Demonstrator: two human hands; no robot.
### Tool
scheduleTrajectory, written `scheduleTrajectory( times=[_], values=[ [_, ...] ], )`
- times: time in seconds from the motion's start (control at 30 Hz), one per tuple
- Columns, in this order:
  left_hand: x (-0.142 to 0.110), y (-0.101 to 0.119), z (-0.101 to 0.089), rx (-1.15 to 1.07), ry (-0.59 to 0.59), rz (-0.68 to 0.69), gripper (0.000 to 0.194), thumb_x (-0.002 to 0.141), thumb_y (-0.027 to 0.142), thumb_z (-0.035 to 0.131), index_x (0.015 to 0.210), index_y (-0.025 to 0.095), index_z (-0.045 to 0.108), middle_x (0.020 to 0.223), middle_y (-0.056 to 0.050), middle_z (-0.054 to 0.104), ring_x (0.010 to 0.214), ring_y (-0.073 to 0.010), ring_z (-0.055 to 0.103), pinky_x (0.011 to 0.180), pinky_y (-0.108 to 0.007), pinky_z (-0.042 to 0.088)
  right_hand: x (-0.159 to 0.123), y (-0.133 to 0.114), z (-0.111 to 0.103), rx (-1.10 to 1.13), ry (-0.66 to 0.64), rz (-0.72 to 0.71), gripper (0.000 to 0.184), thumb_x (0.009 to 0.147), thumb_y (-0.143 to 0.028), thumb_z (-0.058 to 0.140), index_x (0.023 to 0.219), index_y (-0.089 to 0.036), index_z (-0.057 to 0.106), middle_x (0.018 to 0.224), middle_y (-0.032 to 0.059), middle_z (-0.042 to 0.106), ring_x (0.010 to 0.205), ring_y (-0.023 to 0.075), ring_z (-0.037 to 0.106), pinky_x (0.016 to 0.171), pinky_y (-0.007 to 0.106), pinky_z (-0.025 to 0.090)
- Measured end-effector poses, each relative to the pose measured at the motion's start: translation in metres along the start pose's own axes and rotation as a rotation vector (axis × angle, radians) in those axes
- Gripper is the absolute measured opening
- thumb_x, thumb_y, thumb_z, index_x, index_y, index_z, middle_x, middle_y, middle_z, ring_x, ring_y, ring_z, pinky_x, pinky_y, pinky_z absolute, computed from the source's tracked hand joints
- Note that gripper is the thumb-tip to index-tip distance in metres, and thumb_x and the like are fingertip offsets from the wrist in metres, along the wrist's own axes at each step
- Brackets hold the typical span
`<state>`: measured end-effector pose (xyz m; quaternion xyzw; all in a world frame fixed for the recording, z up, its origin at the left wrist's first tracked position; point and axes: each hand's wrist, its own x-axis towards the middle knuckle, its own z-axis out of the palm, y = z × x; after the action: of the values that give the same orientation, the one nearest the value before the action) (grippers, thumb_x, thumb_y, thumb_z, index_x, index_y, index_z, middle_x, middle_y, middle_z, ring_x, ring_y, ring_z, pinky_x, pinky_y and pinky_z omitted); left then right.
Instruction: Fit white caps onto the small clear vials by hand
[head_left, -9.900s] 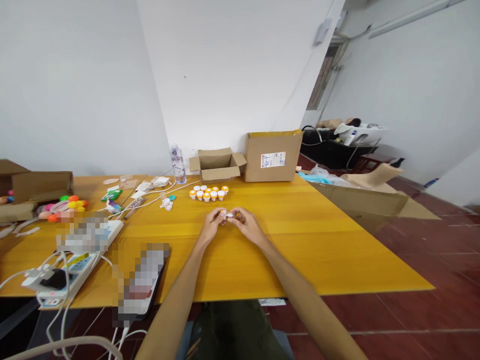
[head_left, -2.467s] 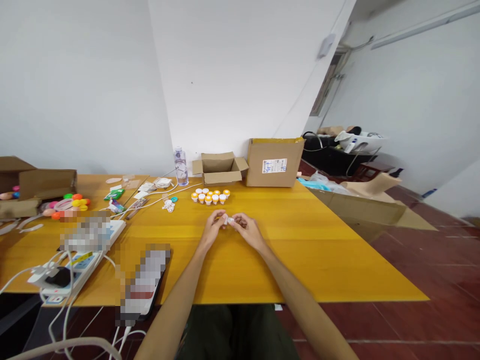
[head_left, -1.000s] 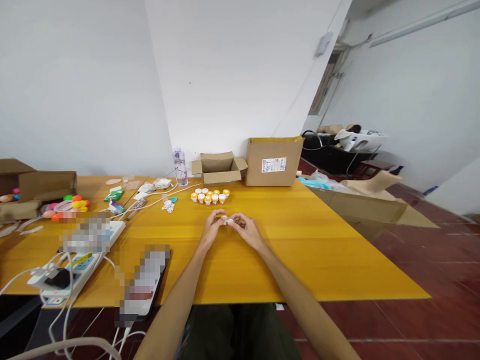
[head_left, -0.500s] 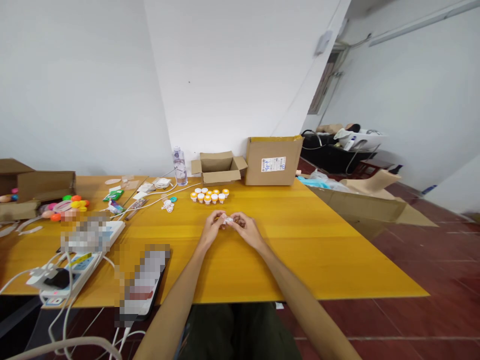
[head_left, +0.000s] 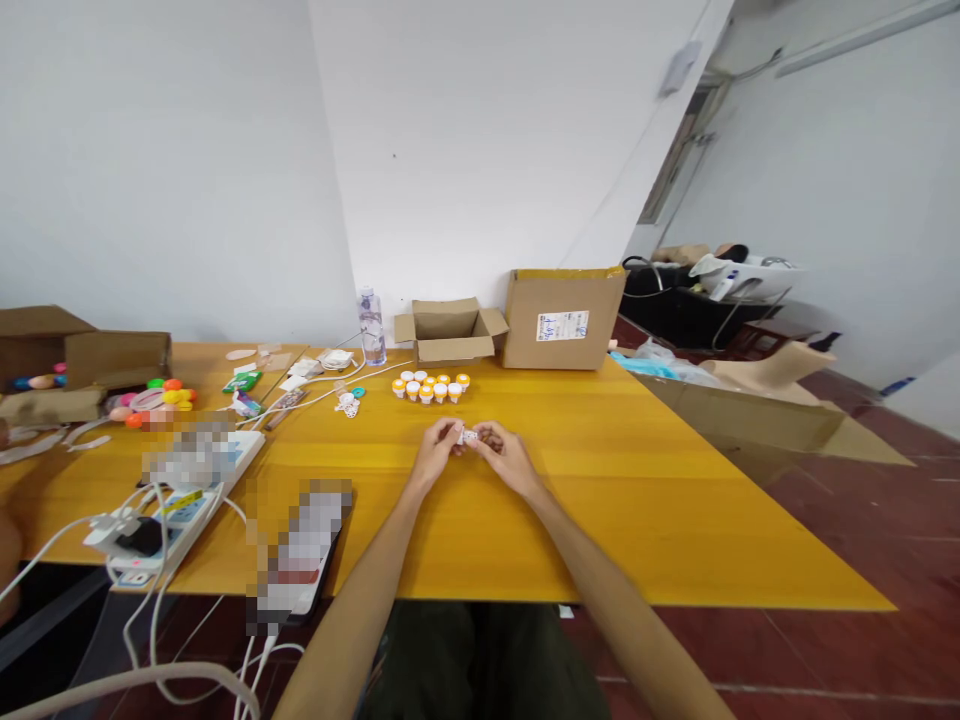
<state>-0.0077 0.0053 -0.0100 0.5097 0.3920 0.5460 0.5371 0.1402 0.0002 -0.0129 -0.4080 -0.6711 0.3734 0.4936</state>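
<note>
Between my two hands is a small white piece with dark specks, too small to tell its kind. My left hand pinches its left side, and my right hand grips its right side with curled fingers. Both hands hover close over the tabletop, in the middle of the head view. Just beyond them stands a cluster of small white-and-orange capped pieces, set in rows. Left of that cluster lie several flat white speckled pieces beside a small teal ring.
An open cardboard box, a larger closed carton and a water bottle line the wall. A phone, a power strip with cables, and colourful balls occupy the left. The yellow table ends at the right.
The view has swung slightly left, so everything appears shifted to the right. Both hands still hold the white piece; its speckled face shows more clearly now.
</note>
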Motion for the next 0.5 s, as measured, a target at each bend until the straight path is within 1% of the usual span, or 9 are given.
scheduleTrajectory(
  times=[0.13, 0.3, 0.43, 0.5],
  values=[
    [-0.0001, 0.0009, -0.0010, 0.010, 0.011, 0.034, 0.035, 0.065, 0.049, 0.072, 0.080, 0.017, 0.066, 0.068, 0.000, 0.064, 0.060, -0.0121, 0.055, 0.060, -0.025, 0.046, 0.0008, 0.0025, -0.0002, -0.003, 0.000, 0.016, 0.030, 0.073, -0.049, 0.063, 0.085, -0.021, 0.060, 0.071, -0.0008, 0.063, 0.059, 0.0139, 0.057, 0.055, 0.026, 0.044],
    [-0.0010, 0.0013, -0.0015, 0.011, 0.013, 0.016, 0.037, 0.064, 0.048, 0.072, 0.085, 0.018, 0.067, 0.078, -0.002, 0.067, 0.067, -0.0146, 0.060, 0.062, -0.026, 0.048, 0.0011, 0.0045, -0.0004, -0.011, 0.006, 0.015, 0.030, 0.074, -0.049, 0.063, 0.085, -0.021, 0.059, 0.072, -0.0004, 0.064, 0.061, 0.0145, 0.058, 0.057, 0.026, 0.045],
    [0.0005, -0.0010, -0.0019, 0.013, 0.003, -0.014, 0.041, 0.062, 0.052, 0.072, 0.084, 0.017, 0.066, 0.071, -0.002, 0.066, 0.061, -0.0135, 0.058, 0.059, -0.026, 0.047, 0.0012, 0.0053, 0.0002, -0.015, 0.007, 0.016, 0.031, 0.075, -0.049, 0.062, 0.086, -0.021, 0.059, 0.072, -0.0006, 0.064, 0.060, 0.0143, 0.058, 0.056, 0.026, 0.045],
    [0.0012, -0.0016, -0.0019, 0.013, 0.009, -0.002, 0.042, 0.061, 0.052, 0.073, 0.083, 0.017, 0.065, 0.070, -0.001, 0.066, 0.059, -0.0126, 0.057, 0.059, -0.026, 0.047, 0.0013, 0.0058, 0.0003, -0.007, 0.001, 0.028, 0.030, 0.075, -0.048, 0.062, 0.087, -0.021, 0.059, 0.073, -0.0004, 0.065, 0.062, 0.0147, 0.059, 0.058, 0.026, 0.046]
  ],
)
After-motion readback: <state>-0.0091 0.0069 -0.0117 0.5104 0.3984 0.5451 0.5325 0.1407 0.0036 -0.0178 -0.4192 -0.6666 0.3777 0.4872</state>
